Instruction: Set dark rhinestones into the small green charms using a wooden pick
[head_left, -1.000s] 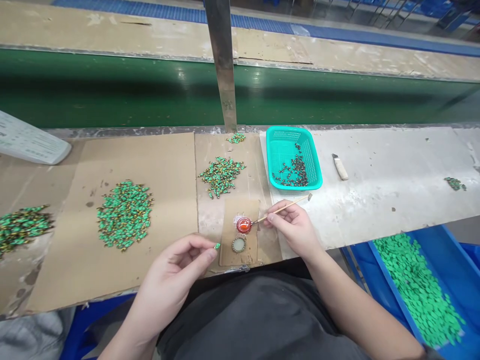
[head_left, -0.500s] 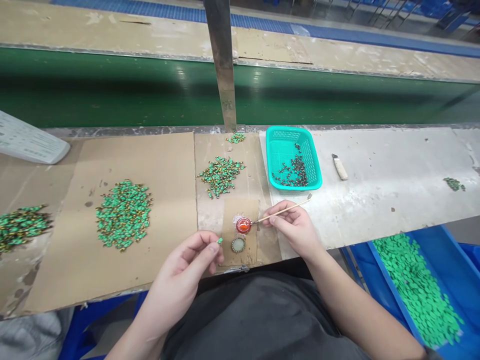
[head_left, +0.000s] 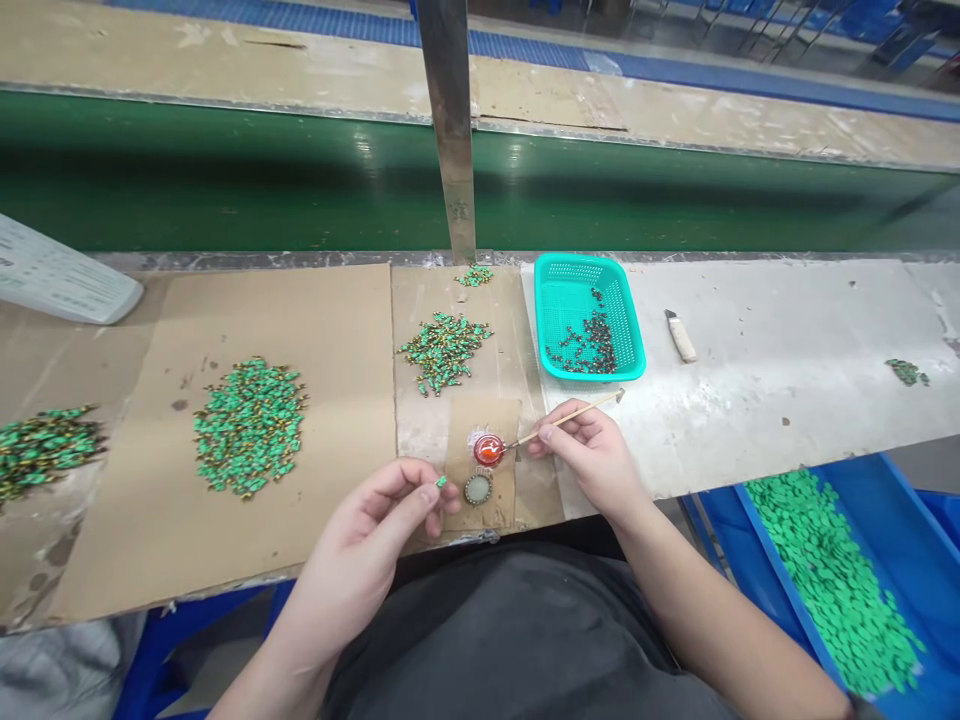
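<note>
The left hand (head_left: 375, 520) pinches a green piece (head_left: 441, 482) — probably light, stiff, best held by its edges; the right hand (head_left: 589, 455) grips a thin stick (head_left: 592, 406).

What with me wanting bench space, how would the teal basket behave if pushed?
The teal basket is probably light, being perforated and apparently plastic. Wide and low, it should slide rather than tip. The small dark pieces scattered inside might shift.

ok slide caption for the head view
Left hand pinches a green piece, right hand a stick at the red dish.
</note>
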